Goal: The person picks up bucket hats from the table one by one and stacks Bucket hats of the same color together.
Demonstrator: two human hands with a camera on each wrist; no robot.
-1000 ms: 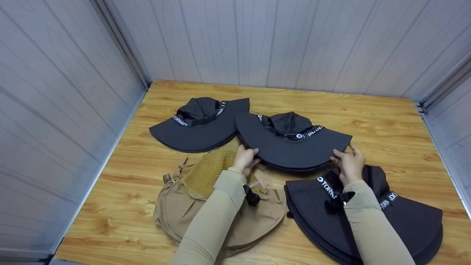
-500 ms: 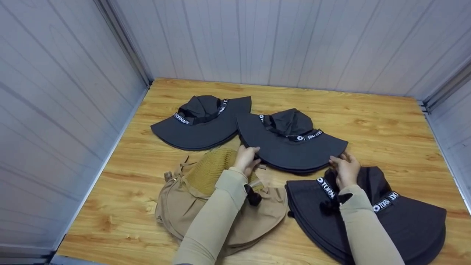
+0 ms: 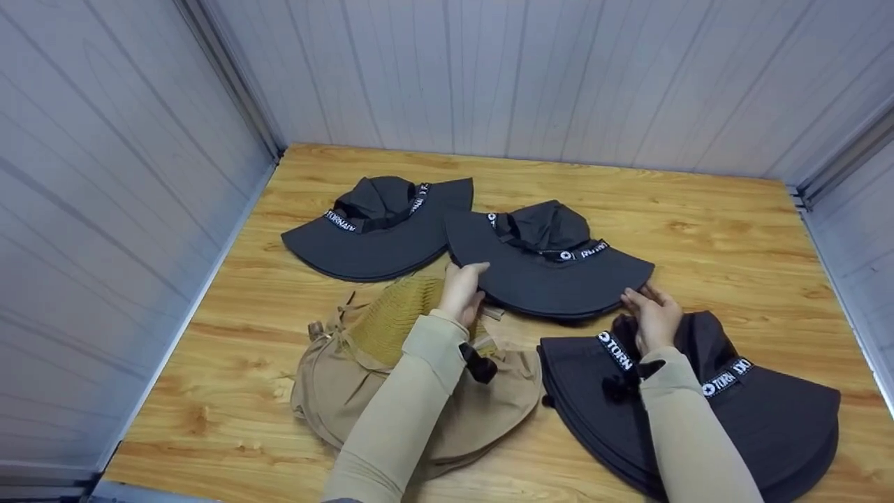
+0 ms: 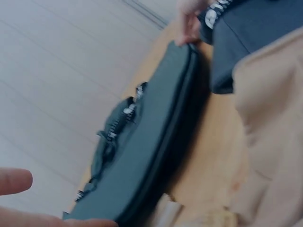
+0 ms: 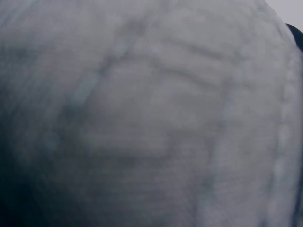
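Note:
A dark grey wide-brimmed hat (image 3: pixel 552 279) with a lettered band lies in the middle of the table, its brim edge toward me. At its near left edge is my left hand (image 3: pixel 459 290); in the left wrist view its fingers (image 4: pixel 61 223) are straight and apart, one lying along the brim. My right hand (image 3: pixel 654 318) pinches the brim's right corner, which the left wrist view shows too. Under my right forearm lies another dark hat (image 3: pixel 782 412). A tan hat (image 3: pixel 489 419) with a mustard mesh crown (image 3: pixel 394 325) lies beneath my left forearm.
Another dark hat (image 3: pixel 370 248) sits at the back left, its brim meeting the middle hat's. The wood-grain table (image 3: pixel 209 391) is bounded by pale panel walls (image 3: pixel 475 77) at the back and sides. Blurred greyish cloth (image 5: pixel 165 118) fills the right wrist view.
The middle hat's right corner has come down and slightly left, with my right hand on it. My left thumb has lifted from the brim, its fingers loosening.

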